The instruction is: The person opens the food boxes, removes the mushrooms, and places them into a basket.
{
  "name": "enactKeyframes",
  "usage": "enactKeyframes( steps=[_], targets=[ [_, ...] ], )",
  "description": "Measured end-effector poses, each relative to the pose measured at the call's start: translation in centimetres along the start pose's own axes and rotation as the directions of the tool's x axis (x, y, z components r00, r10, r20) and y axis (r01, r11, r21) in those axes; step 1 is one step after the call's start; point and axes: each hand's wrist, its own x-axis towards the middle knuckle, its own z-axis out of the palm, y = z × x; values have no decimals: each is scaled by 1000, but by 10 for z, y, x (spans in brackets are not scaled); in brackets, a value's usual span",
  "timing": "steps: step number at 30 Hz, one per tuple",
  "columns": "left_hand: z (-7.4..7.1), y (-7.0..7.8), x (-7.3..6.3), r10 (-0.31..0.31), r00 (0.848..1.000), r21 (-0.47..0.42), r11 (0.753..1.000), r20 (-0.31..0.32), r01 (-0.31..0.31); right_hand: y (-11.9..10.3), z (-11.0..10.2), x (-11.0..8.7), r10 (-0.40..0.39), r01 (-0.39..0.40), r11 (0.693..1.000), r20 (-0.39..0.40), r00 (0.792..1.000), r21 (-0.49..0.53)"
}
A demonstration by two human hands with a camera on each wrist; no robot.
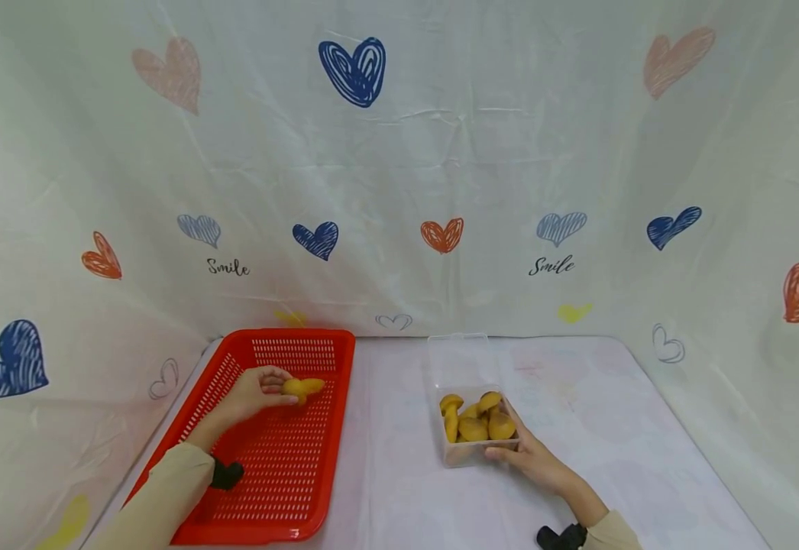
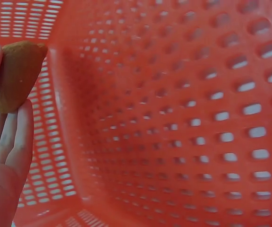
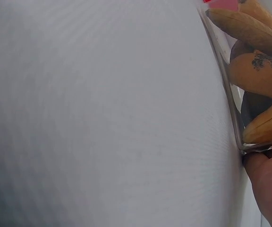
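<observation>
My left hand (image 1: pixel 253 391) pinches a yellow-brown mushroom (image 1: pixel 305 388) between thumb and fingers, above the red plastic basket (image 1: pixel 269 477). The left wrist view shows the rounded mushroom (image 2: pixel 18 75) against the thumb and fingertips, with the basket's perforated wall (image 2: pixel 174 142) beyond. On the right, a clear plastic box (image 1: pixel 467 456) holds several similar mushrooms (image 1: pixel 473 428), some with cap and stem showing. My right hand (image 1: pixel 532 457) grips the box at its near right corner, thumb in front; some fingers are hidden behind the box.
The box's clear hinged lid (image 1: pixel 464 363) stands raised at the back. A pale cloth (image 1: pixel 399 473) covers the table between basket and box. Behind the table hangs a white curtain (image 1: pixel 482 176) printed with hearts.
</observation>
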Motion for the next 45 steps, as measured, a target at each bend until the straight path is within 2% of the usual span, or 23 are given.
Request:
enactKeyframes(
  steps=[8, 11, 17, 20, 23, 27, 31, 35, 40, 45],
  targets=[
    [3, -11, 2, -35, 998, -13, 999, 43, 36, -1, -1, -1, 1, -1, 1000, 8, 1000, 17],
    [3, -14, 4, -25, 998, -19, 999, 51, 26, -2, -3, 0, -10, 10, 1000, 16, 1000, 13],
    [-4, -19, 8, 36, 992, -29, 999, 119, -33, -4, -4, 0, -26, 26, 1000, 17, 1000, 4],
    [-7, -18, 7, 48, 987, -37, 998, 155, -43, -3, -4, 1, -29, 29, 1000, 20, 999, 10],
    [-9, -13, 6, 41, 986, -13, 999, 162, -39, -3, -5, 1, -29, 29, 1000, 26, 999, 11],
    [-14, -2, 6, 46, 989, 87, 995, 143, -58, -2, -6, 2, -27, 27, 999, 30, 999, 22],
    [-21, 12, 11, 82, 989, 166, 981, 123, -101, 0, -6, 1, -29, 28, 999, 30, 999, 28],
    [-24, 30, 19, 125, 988, 176, 974, 95, -140, 1, -5, 1, -28, 27, 999, 31, 999, 25],
    [-15, 57, 30, 123, 988, 210, 968, 92, -140, 2, -5, 2, -28, 27, 999, 31, 999, 19],
    [2, 82, 38, 159, 976, 169, 969, 146, -183, 2, -4, 2, -15, 15, 1000, 32, 999, 14]
  ],
)
